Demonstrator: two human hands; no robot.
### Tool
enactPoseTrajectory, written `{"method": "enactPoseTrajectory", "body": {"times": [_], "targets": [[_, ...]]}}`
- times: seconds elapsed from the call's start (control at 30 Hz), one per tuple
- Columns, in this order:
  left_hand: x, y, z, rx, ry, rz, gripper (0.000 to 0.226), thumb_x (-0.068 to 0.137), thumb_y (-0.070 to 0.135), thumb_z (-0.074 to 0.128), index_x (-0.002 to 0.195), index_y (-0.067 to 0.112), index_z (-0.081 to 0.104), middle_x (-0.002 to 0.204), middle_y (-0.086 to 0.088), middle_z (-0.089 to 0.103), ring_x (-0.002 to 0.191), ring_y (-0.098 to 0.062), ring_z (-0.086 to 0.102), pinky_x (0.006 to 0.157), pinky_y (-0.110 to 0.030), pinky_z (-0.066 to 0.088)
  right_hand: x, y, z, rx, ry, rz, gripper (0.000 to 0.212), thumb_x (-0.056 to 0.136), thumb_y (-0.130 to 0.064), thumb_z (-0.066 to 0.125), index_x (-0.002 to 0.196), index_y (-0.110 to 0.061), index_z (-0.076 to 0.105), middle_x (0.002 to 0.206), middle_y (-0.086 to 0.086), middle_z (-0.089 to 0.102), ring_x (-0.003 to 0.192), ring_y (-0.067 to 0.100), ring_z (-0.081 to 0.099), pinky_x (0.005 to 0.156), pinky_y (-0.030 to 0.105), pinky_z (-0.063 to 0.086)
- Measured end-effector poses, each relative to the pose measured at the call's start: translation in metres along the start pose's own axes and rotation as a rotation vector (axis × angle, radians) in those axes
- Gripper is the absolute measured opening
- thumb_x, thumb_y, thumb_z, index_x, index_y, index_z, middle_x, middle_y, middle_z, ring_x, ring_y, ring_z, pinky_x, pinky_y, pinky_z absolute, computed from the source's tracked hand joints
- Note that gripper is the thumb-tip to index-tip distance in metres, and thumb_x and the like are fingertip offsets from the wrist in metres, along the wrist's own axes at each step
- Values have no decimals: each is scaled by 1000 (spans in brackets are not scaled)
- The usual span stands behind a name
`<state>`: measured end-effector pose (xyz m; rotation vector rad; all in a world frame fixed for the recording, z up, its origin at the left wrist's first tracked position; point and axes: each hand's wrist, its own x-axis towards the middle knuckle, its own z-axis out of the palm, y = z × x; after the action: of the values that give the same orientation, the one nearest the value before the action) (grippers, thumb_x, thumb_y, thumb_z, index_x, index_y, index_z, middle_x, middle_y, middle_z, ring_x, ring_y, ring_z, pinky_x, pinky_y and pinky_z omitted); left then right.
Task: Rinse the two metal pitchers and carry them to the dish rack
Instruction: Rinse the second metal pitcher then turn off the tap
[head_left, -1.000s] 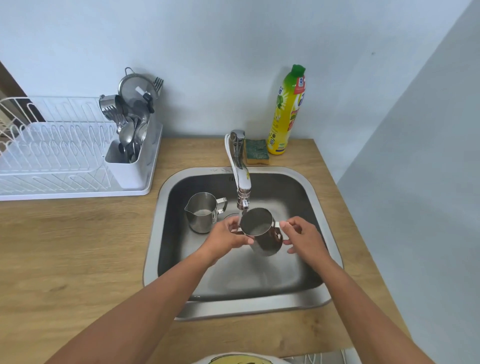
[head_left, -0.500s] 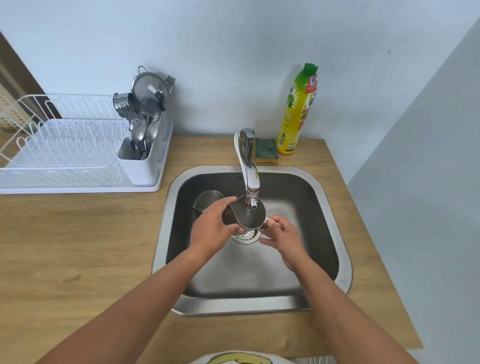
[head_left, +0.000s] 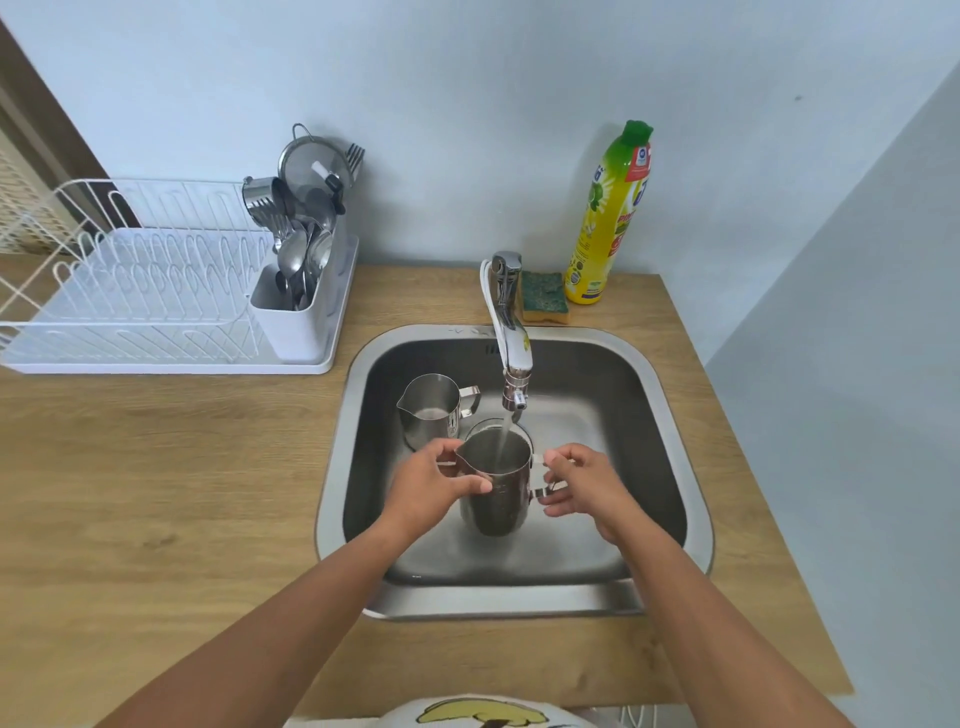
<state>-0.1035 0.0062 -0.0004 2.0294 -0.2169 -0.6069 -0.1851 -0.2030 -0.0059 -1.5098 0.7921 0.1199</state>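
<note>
- Now the left hand (head_left: 434, 486) wraps the body of a metal pitcher (head_left: 496, 486), upright under the faucet (head_left: 511, 338) stream.
- Right hand (head_left: 579, 486) pinches its handle.
- Second pitcher (head_left: 430, 410) stands in the sink (head_left: 670, 415), behind-left.
- White dish rack (head_left: 156, 291) sits on the desk (head_left: 156, 493), well apart.

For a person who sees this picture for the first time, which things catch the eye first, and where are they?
First, the held pitcher at the middle of the sink, gripped by the left hand and right hand, with water running into it from the faucet. Next, the second pitcher standing behind it to the left, and the yellow soap bottle against the wall.
</note>
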Motion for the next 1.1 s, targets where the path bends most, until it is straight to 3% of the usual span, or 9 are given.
{"method": "enactPoseTrajectory", "body": {"times": [0.17,0.33,0.47,0.57,0.73,0.83,0.9,1.0,1.1], "targets": [[6,-1,1,-65,43,24,63,58,14,91,115,19,65,103,9,73,105,-7,66,96,-27,49,3,5,14,6,20,-15,14,99,-19,53,86,-13,58,91,15,57,73,30,62,61,36,61],[6,0,4,-3,0,23,54,57,22,92,103,28,63,95,9,74,97,-9,66,91,-27,50,8,6,9,-31,49,13,12,98,-17,54,90,-10,60,90,14,57,68,32,60,61,39,62],[11,-3,5,-13,11,-6,62,57,15,91,112,21,64,103,7,71,104,-11,65,98,-33,50,8,8,15,-48,69,7,11,97,-18,55,88,-13,59,89,13,55,72,29,59,68,44,61],[15,-4,1,0,-25,-21,68,51,26,92,113,23,65,95,8,75,98,-9,68,97,-36,51,5,5,10,-52,39,13,12,96,-20,58,97,-9,62,88,13,58,68,29,62,64,41,61],[18,2,-3,-12,-65,-27,65,64,21,90,123,16,61,93,9,73,92,-4,66,83,-18,48,-2,4,7,-137,12,3,10,96,-22,59,101,-13,60,85,13,60,69,28,63,55,36,59],[22,2,-5,-52,-84,-45,63,68,23,88,125,13,62,93,9,71,88,-5,65,84,-22,50,-2,1,9,-214,63,15,9,96,-23,58,101,-17,61,80,14,66,62,28,67,50,36,57],[25,2,-5,-126,-90,-98,58,72,23,86,124,10,63,94,1,72,79,-8,64,76,-25,51,-4,-4,10,-284,86,18,13,96,-26,57,104,-17,61,78,15,70,58,28,71,45,32,55],[26,6,-5,-267,-111,-193,42,77,21,83,111,6,65,79,-5,66,65,-16,55,67,-34,46,-7,-10,11,-375,90,17,16,96,-30,55,105,-18,60,73,15,74,55,28,73,41,29,52],[30,6,-4,-298,-157,-269,39,76,32,82,101,9,63,80,-11,67,61,-21,57,67,-38,54,-9,-15,11,-463,82,50,19,97,-33,53,103,-16,60,68,12,75,53,25,73,41,27,50]]}}
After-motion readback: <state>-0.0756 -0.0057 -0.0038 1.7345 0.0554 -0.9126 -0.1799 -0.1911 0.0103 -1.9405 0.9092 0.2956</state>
